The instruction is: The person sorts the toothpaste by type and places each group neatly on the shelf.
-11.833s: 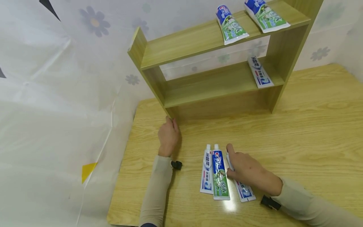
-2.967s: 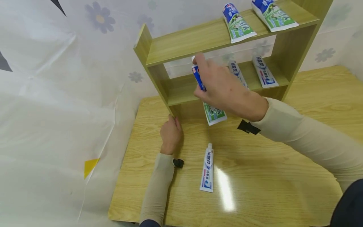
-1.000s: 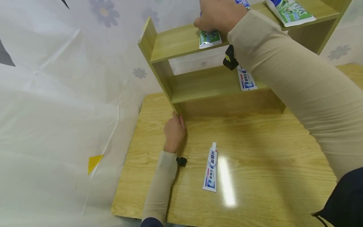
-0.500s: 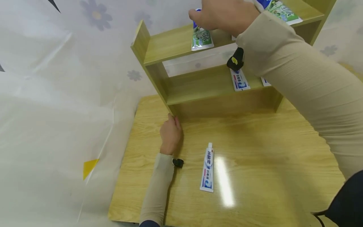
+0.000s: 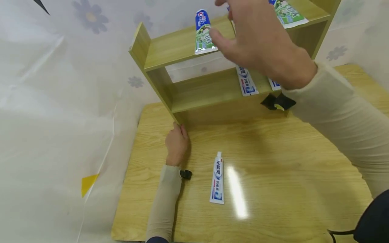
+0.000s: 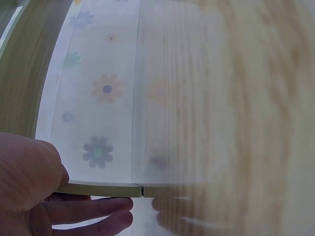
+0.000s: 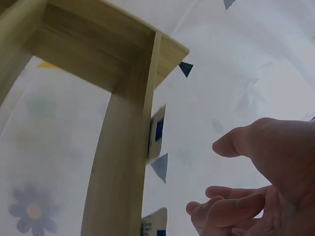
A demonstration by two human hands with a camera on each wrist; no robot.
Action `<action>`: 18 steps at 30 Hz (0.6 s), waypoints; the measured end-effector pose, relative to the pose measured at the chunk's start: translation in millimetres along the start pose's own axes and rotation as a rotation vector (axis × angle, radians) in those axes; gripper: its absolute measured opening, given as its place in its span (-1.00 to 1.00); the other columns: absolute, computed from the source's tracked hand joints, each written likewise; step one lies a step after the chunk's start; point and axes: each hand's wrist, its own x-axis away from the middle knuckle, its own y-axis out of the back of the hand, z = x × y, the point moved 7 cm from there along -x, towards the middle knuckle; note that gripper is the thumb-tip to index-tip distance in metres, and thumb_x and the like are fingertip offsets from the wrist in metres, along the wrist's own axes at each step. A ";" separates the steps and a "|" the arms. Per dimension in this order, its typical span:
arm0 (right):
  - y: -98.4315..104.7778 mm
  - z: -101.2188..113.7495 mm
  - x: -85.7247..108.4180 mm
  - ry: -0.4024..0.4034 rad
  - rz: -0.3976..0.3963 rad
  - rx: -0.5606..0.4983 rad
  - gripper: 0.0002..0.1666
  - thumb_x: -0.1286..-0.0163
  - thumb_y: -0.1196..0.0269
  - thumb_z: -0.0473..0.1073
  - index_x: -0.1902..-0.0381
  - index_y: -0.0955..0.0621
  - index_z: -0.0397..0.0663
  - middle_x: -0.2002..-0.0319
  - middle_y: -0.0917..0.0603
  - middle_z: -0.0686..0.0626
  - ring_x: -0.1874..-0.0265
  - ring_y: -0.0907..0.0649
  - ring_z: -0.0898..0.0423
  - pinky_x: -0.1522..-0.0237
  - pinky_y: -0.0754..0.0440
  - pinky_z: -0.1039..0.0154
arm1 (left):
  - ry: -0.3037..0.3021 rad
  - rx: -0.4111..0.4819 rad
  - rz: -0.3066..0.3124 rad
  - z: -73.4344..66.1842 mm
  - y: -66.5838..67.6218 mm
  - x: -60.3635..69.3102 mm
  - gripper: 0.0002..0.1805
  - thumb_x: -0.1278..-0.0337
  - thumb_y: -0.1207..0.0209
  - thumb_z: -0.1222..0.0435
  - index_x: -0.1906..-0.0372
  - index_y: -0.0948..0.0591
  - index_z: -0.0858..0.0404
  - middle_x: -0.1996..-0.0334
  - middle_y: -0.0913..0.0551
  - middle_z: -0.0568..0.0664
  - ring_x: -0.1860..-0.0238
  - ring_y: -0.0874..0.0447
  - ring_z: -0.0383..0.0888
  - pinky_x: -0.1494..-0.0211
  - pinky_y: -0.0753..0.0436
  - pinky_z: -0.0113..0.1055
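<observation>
My left hand [image 5: 177,145] grips the lower front end of the wooden shelf's [image 5: 158,86] left side panel. In the left wrist view, the fingers of the left hand [image 6: 29,182] lie on both sides of the board edge. My right hand [image 5: 261,44], thumb and fingers apart, hovers empty before the top board, just right of a blue-and-green toothpaste tube [image 5: 203,32]. The right wrist view shows the right hand [image 7: 266,172] apart from the shelf. Another blue-and-green tube [image 5: 288,14] lies farther right; one between is mostly hidden. A white toothpaste tube [image 5: 217,180] lies on the table.
On the middle board lie two white toothpaste tubes [image 5: 247,81], the right one partly behind my right wrist. The shelf stands on a wood-grain table [image 5: 273,175] against a flower-patterned wall [image 5: 106,64]. A black cord [image 5: 340,232] shows at the lower right.
Over these seconds, a white tube went from the table to the middle board and a blue-and-green tube to the top board. My right hand has just released the latter and drawn back.
</observation>
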 end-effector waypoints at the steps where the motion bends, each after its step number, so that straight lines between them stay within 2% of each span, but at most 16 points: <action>1: -2.3 2.7 10.1 0.016 -0.017 -0.021 -0.25 -0.67 -0.16 0.09 -0.65 -0.36 -0.12 -0.21 -0.61 -0.32 -0.09 -0.58 -0.17 -0.08 -0.49 -0.04 | -0.002 -0.008 -0.011 5.4 -5.4 -1.5 -0.63 -0.74 0.08 0.13 0.17 -0.53 0.34 0.58 -0.67 0.33 0.54 -0.74 0.37 0.56 -0.57 0.27; 3: -8.6 7.4 30.7 0.034 -0.034 -0.065 -0.35 -0.65 -0.23 0.02 -0.52 -0.47 -0.21 -0.14 -0.62 -0.31 -0.03 -0.59 -0.17 -0.05 -0.50 -0.02 | 0.000 -0.018 -0.009 16.4 -17.9 -5.2 -0.59 -0.76 0.12 0.08 0.16 -0.53 0.32 0.59 -0.66 0.30 0.57 -0.72 0.32 0.59 -0.54 0.24; 7: -25.2 13.6 66.9 0.068 -0.041 -0.118 -0.39 -0.60 -0.32 -0.07 -0.45 -0.53 -0.27 -0.01 -0.65 -0.30 0.14 -0.63 -0.13 0.15 -0.53 0.07 | 0.011 -0.016 0.006 36.0 -43.6 -13.1 -0.50 -0.77 0.22 -0.05 0.13 -0.52 0.26 0.59 -0.65 0.23 0.58 -0.72 0.26 0.61 -0.52 0.15; 9: -36.2 14.6 82.3 0.072 -0.022 -0.143 -0.39 -0.57 -0.36 -0.11 -0.43 -0.53 -0.28 0.06 -0.67 -0.26 0.26 -0.64 -0.08 0.23 -0.56 0.11 | 0.017 -0.013 0.016 38.5 -46.7 -14.9 -0.48 -0.78 0.24 -0.06 0.14 -0.51 0.26 0.59 -0.65 0.24 0.58 -0.72 0.27 0.60 -0.52 0.14; 11: -49.6 13.8 97.2 0.059 0.014 -0.182 -0.39 -0.55 -0.38 -0.12 -0.43 -0.53 -0.29 0.12 -0.68 -0.20 0.37 -0.62 0.00 0.32 -0.57 0.17 | 0.011 -0.017 0.008 32.9 -38.7 -13.8 -0.52 -0.78 0.21 -0.02 0.17 -0.50 0.26 0.60 -0.64 0.23 0.59 -0.71 0.26 0.61 -0.50 0.15; 14: -73.8 10.2 119.0 0.004 0.096 -0.243 -0.37 -0.54 -0.39 -0.14 -0.45 -0.52 -0.26 0.22 -0.65 -0.11 0.50 -0.55 0.10 0.41 -0.55 0.23 | 0.012 0.000 0.011 11.1 -11.7 -7.9 -0.59 -0.77 0.13 0.10 0.18 -0.52 0.32 0.59 -0.65 0.29 0.57 -0.72 0.31 0.58 -0.54 0.22; 16: -90.9 7.1 132.6 -0.045 0.160 -0.277 -0.35 -0.56 -0.38 -0.12 -0.48 -0.50 -0.23 0.25 -0.63 -0.06 0.52 -0.53 0.13 0.41 -0.55 0.24 | 0.019 -0.003 0.022 -3.4 4.5 -3.9 -0.63 -0.76 0.09 0.16 0.16 -0.54 0.36 0.56 -0.67 0.33 0.54 -0.74 0.34 0.53 -0.59 0.25; 18: -106.9 4.3 144.4 -0.083 0.217 -0.295 -0.34 -0.57 -0.36 -0.11 -0.51 -0.48 -0.21 0.24 -0.63 -0.05 0.52 -0.53 0.14 0.40 -0.55 0.22 | 0.029 -0.009 0.041 -12.7 13.1 -1.2 -0.63 -0.77 0.08 0.17 0.13 -0.55 0.39 0.53 -0.69 0.35 0.50 -0.76 0.36 0.47 -0.64 0.25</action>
